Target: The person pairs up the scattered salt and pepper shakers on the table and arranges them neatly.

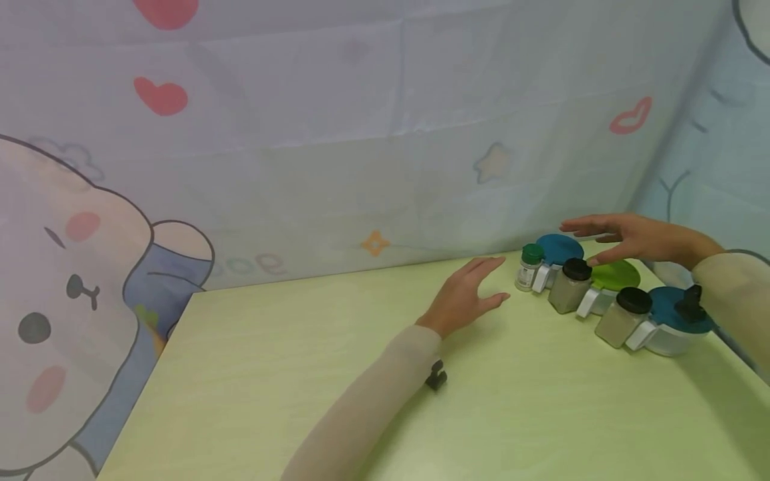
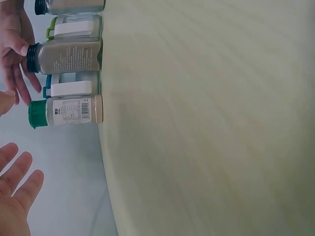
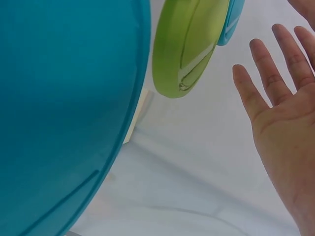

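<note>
My left hand [image 1: 463,300] is held over the table with thumb and fingers apart, just left of a small seasoning shaker with a green cap [image 1: 532,254]. Nothing lies between its fingers. My right hand [image 1: 640,237] reaches in from the right over the containers, fingers extended, its thumb tip right by the black lid of a square spice jar [image 1: 568,290]. In the right wrist view its palm and straight fingers [image 3: 270,81] hold nothing. Behind the jars are handled containers with a blue lid [image 1: 561,247] and a green lid [image 1: 619,274].
Nearer stand a second black-lidded spice jar [image 1: 619,322] and another blue-lidded container [image 1: 669,341], all lined up at the right end of the pale green table [image 1: 271,374]. A printed cloth [image 1: 313,187] hangs along the back edge.
</note>
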{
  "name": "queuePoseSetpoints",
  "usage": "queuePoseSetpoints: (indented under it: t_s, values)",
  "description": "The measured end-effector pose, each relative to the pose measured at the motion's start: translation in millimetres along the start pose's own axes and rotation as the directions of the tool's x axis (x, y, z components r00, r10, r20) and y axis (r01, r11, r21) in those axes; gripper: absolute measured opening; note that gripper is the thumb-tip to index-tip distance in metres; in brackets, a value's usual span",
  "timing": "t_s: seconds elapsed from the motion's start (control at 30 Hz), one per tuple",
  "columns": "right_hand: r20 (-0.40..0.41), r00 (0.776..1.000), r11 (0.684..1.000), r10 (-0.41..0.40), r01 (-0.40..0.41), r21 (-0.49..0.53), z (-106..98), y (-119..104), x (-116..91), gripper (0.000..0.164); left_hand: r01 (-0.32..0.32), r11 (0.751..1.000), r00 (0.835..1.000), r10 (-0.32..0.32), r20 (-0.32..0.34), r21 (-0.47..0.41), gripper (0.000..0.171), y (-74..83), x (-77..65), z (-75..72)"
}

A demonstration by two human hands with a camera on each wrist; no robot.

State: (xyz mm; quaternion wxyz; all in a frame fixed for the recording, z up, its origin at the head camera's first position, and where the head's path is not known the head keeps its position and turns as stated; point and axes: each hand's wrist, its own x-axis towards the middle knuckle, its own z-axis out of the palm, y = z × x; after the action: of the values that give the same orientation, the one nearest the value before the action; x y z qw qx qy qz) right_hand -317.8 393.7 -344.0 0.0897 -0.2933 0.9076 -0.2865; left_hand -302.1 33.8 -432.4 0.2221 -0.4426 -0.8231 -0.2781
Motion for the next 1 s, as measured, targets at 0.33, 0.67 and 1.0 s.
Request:
queuePoseSetpoints:
  t_s: [0.33,0.67,1.0]
  values:
    - [0.031,0.999,0.999,0.034,-0.034,0.021,-2.7,8.7,4.7,0.071,0.05,0.999,0.998,-0.05,0.035,-0.001,0.065,-0.2,8.7,4.4]
    - [0.048,0.999,1.0,0.019,-0.02,0.023,-3.8,10.3,11.0,0.07,0.077,0.997,0.995,-0.076,0.06,-0.013,0.065,0.7,18.0,7.5]
    - [0.078,0.997,0.997,0.0,-0.006,0.075,-1.3,16.2,16.6,0.071,0.161,0.986,0.981,-0.155,0.119,-0.041,0.067,3.7,27.9,14.7]
